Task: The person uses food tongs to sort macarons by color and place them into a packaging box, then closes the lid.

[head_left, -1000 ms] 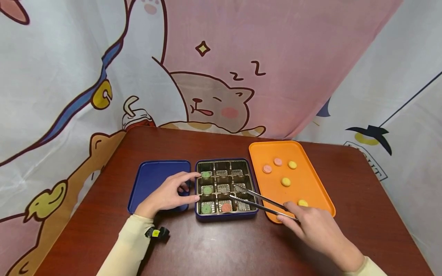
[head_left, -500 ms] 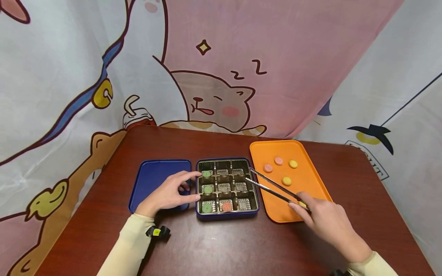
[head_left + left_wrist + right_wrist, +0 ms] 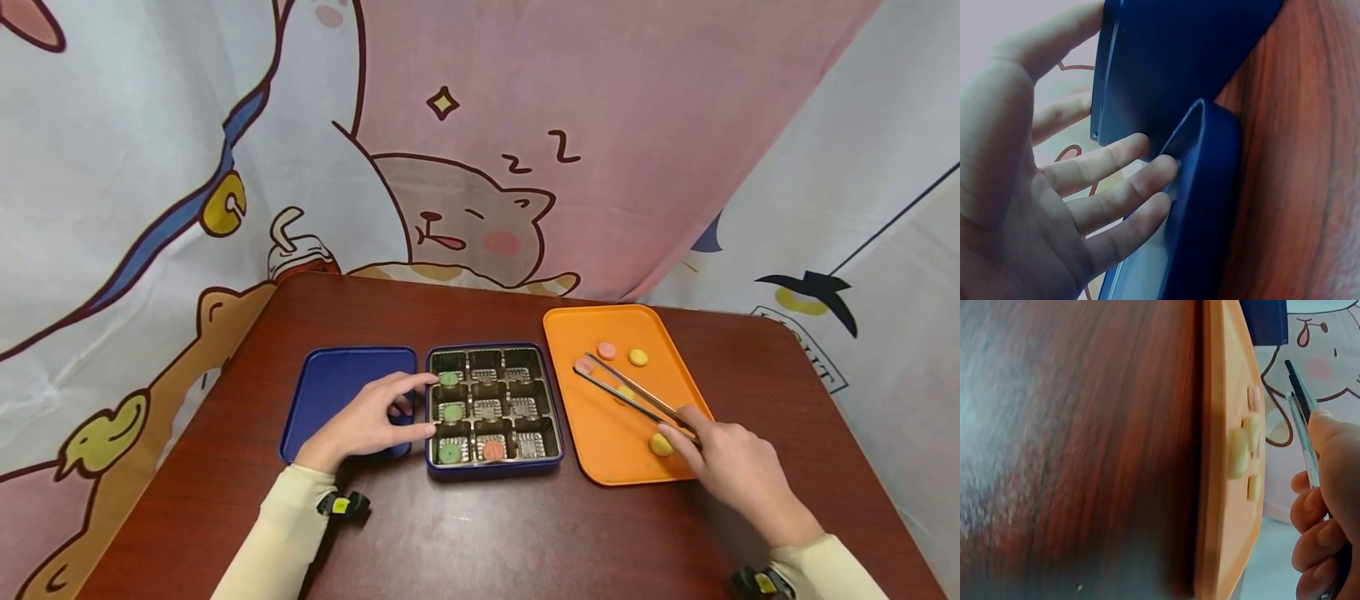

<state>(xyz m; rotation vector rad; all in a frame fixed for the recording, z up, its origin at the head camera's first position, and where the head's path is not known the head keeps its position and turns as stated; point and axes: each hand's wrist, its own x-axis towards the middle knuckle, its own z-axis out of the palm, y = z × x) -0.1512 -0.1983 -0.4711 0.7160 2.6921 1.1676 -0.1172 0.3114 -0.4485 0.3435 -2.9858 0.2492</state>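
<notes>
In the head view my left hand (image 3: 363,417) is spread at the left side of a blue box (image 3: 495,473), thumb and index fingertips right at its wall. Its other fingers hang over the blue lid (image 3: 337,375); the left wrist view shows them near the lid's raised rim (image 3: 1210,162). The box has a divided liner with three green macarons (image 3: 450,412) down the left column and one orange-pink macaron (image 3: 493,450) front middle. My right hand (image 3: 738,467) grips metal tongs (image 3: 637,389). Their parted tips stand at a pink macaron (image 3: 583,366) on the orange tray (image 3: 611,458).
Another pink macaron (image 3: 607,351) and three yellow macarons (image 3: 637,357) lie on the tray, one partly behind the tongs. Lid, box and tray stand side by side on a brown wooden table (image 3: 465,533). A printed cloth (image 3: 622,167) hangs behind the table.
My right hand has carried the tongs rightward from over the box's compartments to the pink macaron on the tray. My left hand has stayed at the box.
</notes>
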